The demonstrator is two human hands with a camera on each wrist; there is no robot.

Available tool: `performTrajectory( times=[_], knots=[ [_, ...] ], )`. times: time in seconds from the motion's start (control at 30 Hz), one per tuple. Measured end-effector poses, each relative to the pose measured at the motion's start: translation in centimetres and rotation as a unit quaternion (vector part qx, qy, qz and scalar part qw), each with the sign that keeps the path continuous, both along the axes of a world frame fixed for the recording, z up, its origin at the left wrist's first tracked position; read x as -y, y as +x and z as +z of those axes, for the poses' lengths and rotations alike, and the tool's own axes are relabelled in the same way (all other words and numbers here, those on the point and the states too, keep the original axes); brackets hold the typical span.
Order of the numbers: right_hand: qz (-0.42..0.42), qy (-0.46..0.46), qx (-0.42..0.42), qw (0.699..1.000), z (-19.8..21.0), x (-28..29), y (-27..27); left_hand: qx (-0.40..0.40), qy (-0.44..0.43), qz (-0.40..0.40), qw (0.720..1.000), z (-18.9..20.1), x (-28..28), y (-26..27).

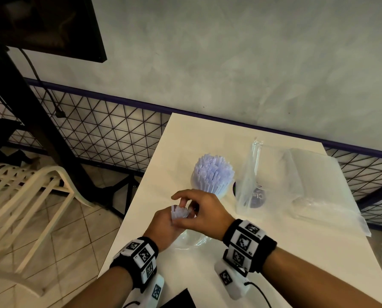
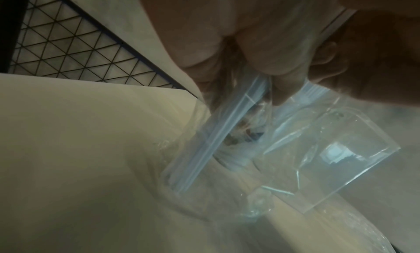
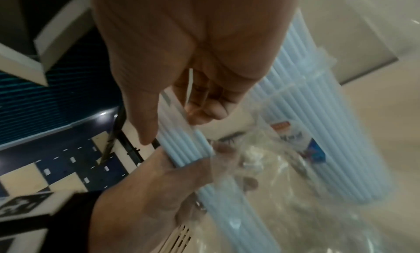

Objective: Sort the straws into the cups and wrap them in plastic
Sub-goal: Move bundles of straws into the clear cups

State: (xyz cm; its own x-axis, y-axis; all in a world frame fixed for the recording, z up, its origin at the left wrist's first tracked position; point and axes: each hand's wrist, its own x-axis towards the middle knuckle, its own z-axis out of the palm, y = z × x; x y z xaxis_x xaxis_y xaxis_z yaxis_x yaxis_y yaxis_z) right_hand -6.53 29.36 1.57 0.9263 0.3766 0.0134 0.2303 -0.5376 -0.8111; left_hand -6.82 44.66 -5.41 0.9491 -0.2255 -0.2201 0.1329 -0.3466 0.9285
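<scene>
At the table's [image 1: 185,138] near-left part, about 7 o'clock from its middle, the left hand [image 1: 163,227] is wrapped around a small bundle [image 1: 179,211] of pale blue straws, held upright inside a clear bag [image 1: 192,238] that drapes down onto the tabletop. The right hand [image 1: 204,213] meets it from 3 o'clock, with thumb and fingers curled onto the bundle's top; the two hands touch. In the right wrist view the thumb [image 3: 141,113] and fingers [image 3: 204,111] pinch the straws just above the left hand's grip. The left wrist view shows the straws [image 2: 211,145] running down through the plastic towards the table, with a flat fold of clear film [image 2: 329,158] beside them.

At 12 o'clock from the hands stands a cup [image 1: 212,174] packed full of blue straws. Just at its 3 o'clock, a tall clear bag [image 1: 250,178] stands upright, with dark print showing through that seems to read "Cla", the rest unreadable. Further on at 3 o'clock lies a stack of clear bags [image 1: 318,185]. A sleeve around the cup's straws carries a red, white and blue label [image 3: 302,140], too blurred to read.
</scene>
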Motion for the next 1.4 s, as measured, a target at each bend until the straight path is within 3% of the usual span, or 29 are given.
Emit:
performTrajectory(
  times=[0.13,0.33,0.5,0.77,1.03,1.2,1.4],
  knots=[
    [-0.027,0.028,-0.049,0.998,-1.7,-0.6,0.1,-0.012,-0.052,0.019,0.998,-0.4,0.0,-0.4],
    [0.005,-0.027,0.033,0.999,-2.3,-0.5,0.5,-0.006,-0.047,-0.001,0.999,-0.8,-0.9,-0.3],
    [-0.044,0.013,-0.032,0.998,-3.0,-0.7,0.3,0.010,-0.027,-0.015,0.999,-0.6,-0.6,-0.2],
    [0.009,-0.075,0.072,0.995,-2.6,0.2,0.4,0.002,-0.032,-0.035,0.999,-0.7,-0.9,-0.2],
    [-0.010,-0.109,-0.010,0.994,-2.7,1.4,0.9,-0.018,-0.029,-0.041,0.999,-1.4,-0.8,0.2],
    [0.040,-0.151,0.017,0.988,-2.8,1.1,0.9,-0.042,-0.030,-0.072,0.996,-1.1,-1.1,0.3],
    [-0.009,-0.120,-0.013,0.993,-2.8,1.5,1.4,-0.071,0.000,-0.113,0.991,-1.2,-1.4,0.4]
  ],
)
